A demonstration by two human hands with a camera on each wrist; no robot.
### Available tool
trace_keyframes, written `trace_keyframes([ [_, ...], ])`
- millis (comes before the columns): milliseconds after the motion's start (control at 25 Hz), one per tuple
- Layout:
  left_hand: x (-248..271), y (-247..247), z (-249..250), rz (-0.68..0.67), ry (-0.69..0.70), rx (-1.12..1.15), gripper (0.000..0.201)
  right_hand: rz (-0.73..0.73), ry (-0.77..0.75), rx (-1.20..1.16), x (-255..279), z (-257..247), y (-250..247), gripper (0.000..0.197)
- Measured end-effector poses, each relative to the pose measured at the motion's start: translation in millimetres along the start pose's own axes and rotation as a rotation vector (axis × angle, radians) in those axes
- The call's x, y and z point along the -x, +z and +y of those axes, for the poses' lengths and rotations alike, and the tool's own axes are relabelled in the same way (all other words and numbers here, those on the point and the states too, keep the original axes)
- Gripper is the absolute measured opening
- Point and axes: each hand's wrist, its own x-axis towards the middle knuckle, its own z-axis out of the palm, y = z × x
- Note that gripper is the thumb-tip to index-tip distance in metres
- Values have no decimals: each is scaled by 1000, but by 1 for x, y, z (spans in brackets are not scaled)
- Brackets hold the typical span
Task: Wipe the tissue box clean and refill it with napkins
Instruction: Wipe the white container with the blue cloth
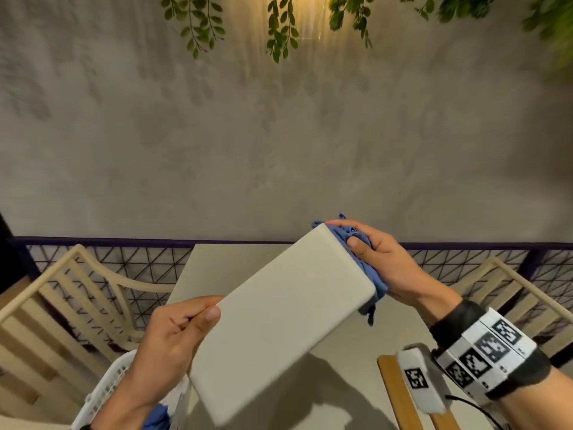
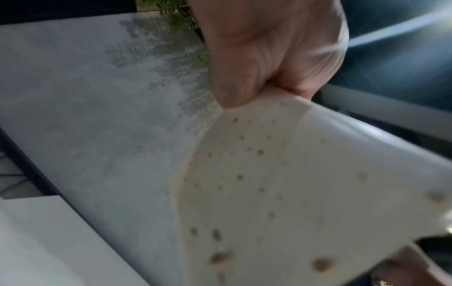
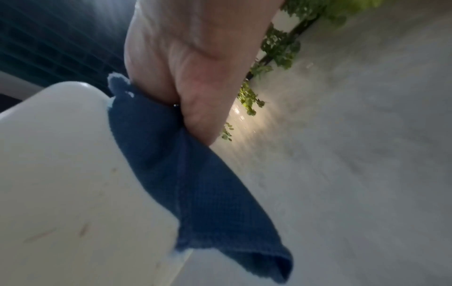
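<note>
A cream-white tissue box [image 1: 279,318] is held tilted in the air above the table, one broad plain face towards me. My left hand [image 1: 183,324] grips its near left edge, thumb on top. My right hand [image 1: 366,252] holds a blue cloth [image 1: 369,274] bunched against the box's far right end. In the left wrist view the box [image 2: 281,183] shows brown specks near my left hand [image 2: 269,54]. The right wrist view shows the blue cloth [image 3: 190,174] pressed on the box [image 3: 73,183] under my right hand [image 3: 190,63]. No napkins are in view.
A pale table [image 1: 223,268] lies below the box. Cream slatted chairs stand at left [image 1: 68,293] and right [image 1: 508,290], in front of a dark mesh railing [image 1: 124,262]. A white basket [image 1: 105,389] sits lower left and a wooden piece [image 1: 397,392] lower right. A grey wall [image 1: 279,135] rises behind.
</note>
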Motion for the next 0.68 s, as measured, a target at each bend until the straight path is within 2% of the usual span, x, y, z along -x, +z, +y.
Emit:
trace_keyframes([
  [120,2,-6,-14,-9,-85,105,32,-129,-104,33,0,-12,7,29],
  [200,1,-13,-25,-42,-116,48,31,-203,-145,119,6,-22,10,32],
  [360,2,-9,-33,-244,-153,-101,16,-294,-261,550,26,-24,31,18],
  [440,0,11,-34,-390,-153,-132,39,-387,-305,734,29,-11,48,16],
  [480,-2,23,-36,-408,-130,-174,53,-413,-280,782,28,-3,53,16],
  [520,-5,32,-37,-385,-102,-204,61,-394,-255,806,26,5,55,16],
  [560,-9,40,-37,-332,-78,-210,61,-336,-237,821,24,10,57,15],
  [640,-15,51,-35,-190,-50,-158,41,-131,-266,779,27,17,70,12],
  [680,-17,54,-36,-112,-40,-98,32,-22,-330,711,34,20,82,13],
])
